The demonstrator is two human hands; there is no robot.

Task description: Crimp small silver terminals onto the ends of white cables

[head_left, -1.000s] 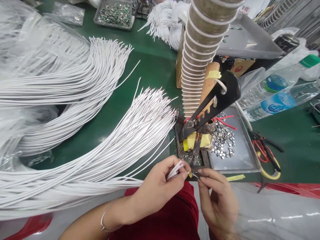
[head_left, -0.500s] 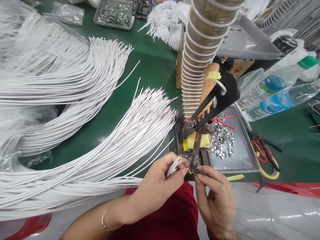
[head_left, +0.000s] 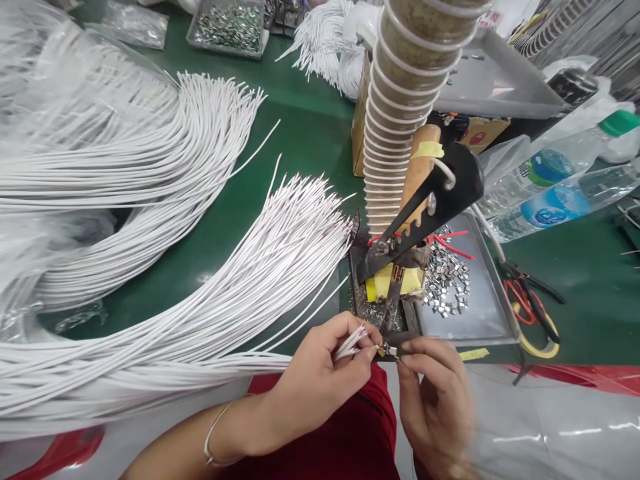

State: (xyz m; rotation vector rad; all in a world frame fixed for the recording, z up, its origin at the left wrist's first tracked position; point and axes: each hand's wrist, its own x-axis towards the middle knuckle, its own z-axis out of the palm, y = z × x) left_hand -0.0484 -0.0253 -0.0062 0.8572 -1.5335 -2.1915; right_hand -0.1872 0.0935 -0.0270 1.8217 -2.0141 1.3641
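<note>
My left hand (head_left: 320, 380) pinches several white cables (head_left: 349, 345) with bared reddish tips between thumb and fingers. Just beyond its fingertips is a small metal connector (head_left: 390, 350), beneath the tip of a soldering iron (head_left: 393, 300). That iron, with a wooden handle, is held point-down in a black metal stand (head_left: 425, 207). Thumb and forefinger of my right hand (head_left: 435, 393) are closed beside the connector, on what looks like thin solder wire (head_left: 398, 359); its length is mostly hidden. A bundle of white cables (head_left: 280, 267) lies left of the iron.
Right of the stand, a metal tray (head_left: 480, 327) holds loose metal connectors (head_left: 447, 280). Pliers (head_left: 537, 300) lie beyond it. Water bottles (head_left: 560, 200) lie at the right. A ribbed hose (head_left: 400, 100) hangs over the iron. More white cables (head_left: 165, 173) cover the left.
My right hand has drawn slightly right and down from the iron's tip, and the metal connector now shows between the hands. My left hand has shifted slightly.
</note>
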